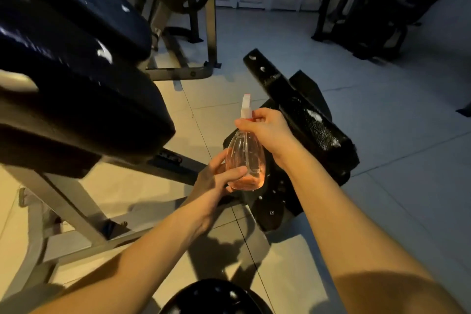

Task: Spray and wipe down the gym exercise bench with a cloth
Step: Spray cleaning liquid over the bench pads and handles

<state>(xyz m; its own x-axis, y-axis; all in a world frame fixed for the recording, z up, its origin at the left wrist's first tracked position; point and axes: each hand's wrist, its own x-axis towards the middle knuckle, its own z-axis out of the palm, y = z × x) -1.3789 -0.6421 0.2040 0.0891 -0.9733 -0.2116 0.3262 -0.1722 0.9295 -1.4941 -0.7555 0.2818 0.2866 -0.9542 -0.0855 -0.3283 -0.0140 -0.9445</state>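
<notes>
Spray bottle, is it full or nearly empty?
Nearly empty: the spray bottle, gripped by the left hand and right hand, shows pinkish liquid only near its base.

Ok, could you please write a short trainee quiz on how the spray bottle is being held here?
1. True or false: the left-hand grip is on the lower body of the spray bottle.
2. Multiple choice: the right-hand grip is on A) the bottle's base, B) the neck just under the nozzle, C) nothing.
3. Fill in: the liquid sits only in the bottle's ____.
Key: 1 true; 2 B; 3 bottom.
</notes>
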